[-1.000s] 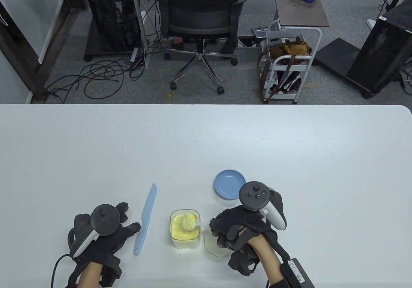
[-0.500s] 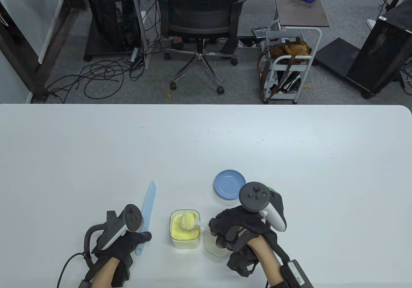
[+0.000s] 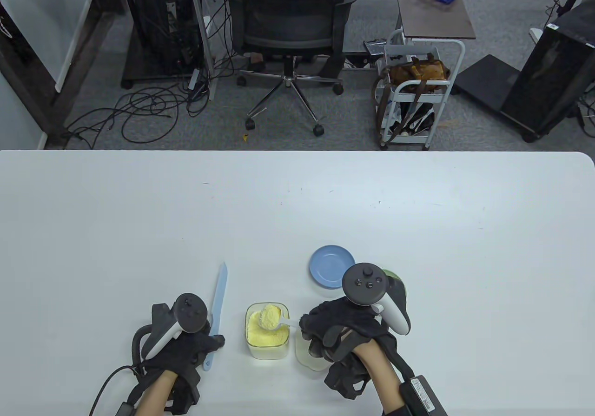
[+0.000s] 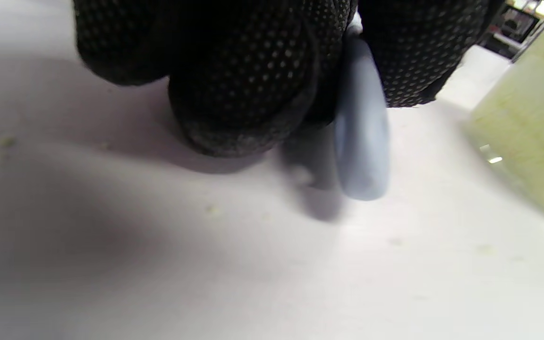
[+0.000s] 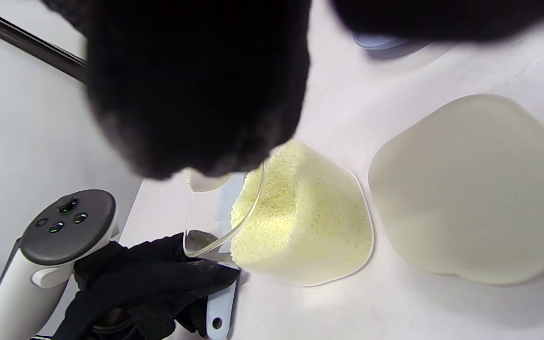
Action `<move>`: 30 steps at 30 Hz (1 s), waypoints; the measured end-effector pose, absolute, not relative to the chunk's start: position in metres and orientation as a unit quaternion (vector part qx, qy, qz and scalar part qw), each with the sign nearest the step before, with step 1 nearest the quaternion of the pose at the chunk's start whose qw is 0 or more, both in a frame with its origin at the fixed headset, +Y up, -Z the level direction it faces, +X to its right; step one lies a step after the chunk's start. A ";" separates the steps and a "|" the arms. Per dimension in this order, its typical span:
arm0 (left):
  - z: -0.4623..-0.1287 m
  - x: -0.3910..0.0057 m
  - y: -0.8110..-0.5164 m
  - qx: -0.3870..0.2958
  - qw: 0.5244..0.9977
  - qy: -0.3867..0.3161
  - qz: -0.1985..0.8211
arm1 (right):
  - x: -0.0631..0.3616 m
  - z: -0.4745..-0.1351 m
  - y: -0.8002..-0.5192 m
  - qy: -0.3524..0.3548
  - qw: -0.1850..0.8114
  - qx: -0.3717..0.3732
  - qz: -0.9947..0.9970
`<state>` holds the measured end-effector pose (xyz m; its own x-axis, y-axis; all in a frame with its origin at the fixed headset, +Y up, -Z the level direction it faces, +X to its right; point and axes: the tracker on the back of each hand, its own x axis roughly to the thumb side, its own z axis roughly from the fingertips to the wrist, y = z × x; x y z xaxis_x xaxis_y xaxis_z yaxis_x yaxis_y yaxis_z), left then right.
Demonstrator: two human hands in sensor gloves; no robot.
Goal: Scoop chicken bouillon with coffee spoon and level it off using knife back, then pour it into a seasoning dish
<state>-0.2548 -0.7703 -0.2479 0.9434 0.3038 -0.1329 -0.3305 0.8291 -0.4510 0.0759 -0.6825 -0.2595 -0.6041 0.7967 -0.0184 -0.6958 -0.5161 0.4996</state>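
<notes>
A clear square container of yellow bouillon [image 3: 266, 336] [image 5: 300, 222] stands near the table's front edge. My right hand [image 3: 325, 330] holds the white coffee spoon [image 3: 274, 319], heaped with powder, just over the container. The light blue knife [image 3: 216, 309] lies left of the container, blade pointing away. My left hand [image 3: 197, 344] grips its handle; in the left wrist view the handle end [image 4: 361, 141] sticks out below my curled fingers [image 4: 243, 94], just above the table. The blue seasoning dish [image 3: 331, 266] sits behind my right hand.
A whitish lid [image 3: 310, 358] [image 5: 475, 189] lies right of the container, partly under my right hand. A green object [image 3: 395, 279] shows beside the right tracker. An office chair [image 3: 288, 25] and a cart [image 3: 418, 90] stand beyond the table's far edge.
My left hand moved right from the bare table onto the knife handle and closed round it; the knife has turned onto its edge. The right hand keeps the loaded spoon over the container.
</notes>
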 end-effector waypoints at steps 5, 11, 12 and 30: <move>-0.231 -0.254 -0.725 -0.197 0.941 -0.054 0.271 | 0.076 -0.259 -0.683 0.239 0.431 0.102 0.864; -0.212 -0.223 -0.706 -0.238 0.880 -0.209 0.355 | 0.069 -0.257 -0.685 0.241 0.433 0.105 0.862; -0.210 -0.217 -0.708 -0.250 0.875 -0.222 0.351 | 0.067 -0.257 -0.685 0.241 0.432 0.107 0.862; -0.224 -0.227 -0.728 -0.285 0.883 -0.180 0.327 | 0.077 -0.249 -0.682 0.231 0.430 0.105 0.866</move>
